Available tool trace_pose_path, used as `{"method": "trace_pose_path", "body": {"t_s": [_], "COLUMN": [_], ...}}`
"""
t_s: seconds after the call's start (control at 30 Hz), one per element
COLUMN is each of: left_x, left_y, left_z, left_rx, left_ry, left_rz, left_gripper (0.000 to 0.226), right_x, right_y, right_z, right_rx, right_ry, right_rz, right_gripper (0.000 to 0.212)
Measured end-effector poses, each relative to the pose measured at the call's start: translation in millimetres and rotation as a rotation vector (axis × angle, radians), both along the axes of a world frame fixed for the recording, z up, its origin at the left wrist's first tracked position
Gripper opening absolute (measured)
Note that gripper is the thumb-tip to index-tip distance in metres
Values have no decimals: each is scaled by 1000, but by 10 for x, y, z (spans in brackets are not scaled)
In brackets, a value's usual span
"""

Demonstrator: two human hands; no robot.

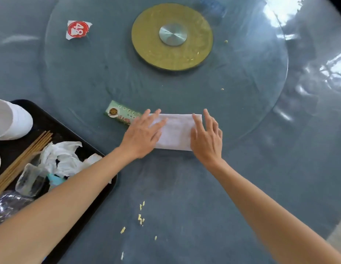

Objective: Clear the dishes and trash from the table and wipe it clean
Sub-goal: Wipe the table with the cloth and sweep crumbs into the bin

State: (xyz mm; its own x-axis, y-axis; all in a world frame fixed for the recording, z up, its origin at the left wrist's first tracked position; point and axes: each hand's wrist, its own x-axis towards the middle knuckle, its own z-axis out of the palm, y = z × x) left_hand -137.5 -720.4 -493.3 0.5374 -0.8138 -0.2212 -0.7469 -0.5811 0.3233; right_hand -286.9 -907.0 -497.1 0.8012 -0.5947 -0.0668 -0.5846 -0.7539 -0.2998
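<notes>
A folded white cloth (176, 132) lies flat on the blue-grey table (185, 187), near the edge of the glass turntable (261, 111). My left hand (145, 136) presses its left end with straight fingers. My right hand (206, 138) presses its right end the same way. A green chopstick wrapper (120, 113) lies just left of the cloth, partly under my left hand. A torn red-and-white paper (78, 29) sits on the turntable at the far left. Yellow crumbs (141, 216) are scattered on the table between my forearms.
A black tray (57, 128) at the left holds white bowls (9, 121), wooden chopsticks (23, 159), crumpled tissue (61, 157) and clear plastic wrap (30, 180). The turntable's gold hub (152, 50) with a metal disc is at the top centre. A few crumbs (222, 89) lie on the glass.
</notes>
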Motion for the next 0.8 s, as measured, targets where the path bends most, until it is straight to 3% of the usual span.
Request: {"method": "trace_pose_path", "body": {"t_s": [0.1, 0.27, 0.33, 0.43, 0.53, 0.63, 0.8], "left_x": [-145, -123, -94, 10, 69, 37, 69], "left_y": [174, 208, 243, 368, 425, 359, 230], "left_z": [-217, -227, -184, -132, -126, -171, -276], "left_rx": [54, 21, -24, -82, -98, -116, -131], "left_ry": [-36, -59, -62, -90, -82, -9, 15], "left_rz": [-109, -117, -86, 58, 176, 322, 763], "left_gripper": [58, 58, 57, 56, 54, 55, 63], "right_x": [-147, -183, -102, 212, 583, 667, 556], "right_y": [68, 40, 3, -80, -96, -65, -36], "right_z": [-224, -243, -148, -45, -88, -154, -182], "right_rx": [-3, -70, -101, -117, -104, -127, -36], "right_ry": [8, 45, -41, -62, 77, 87, -159], "right_rz": [262, 331, 525, 891, 1027, 1021, 956], "right_gripper": [53, 58, 64, 69, 79, 76, 45]}}
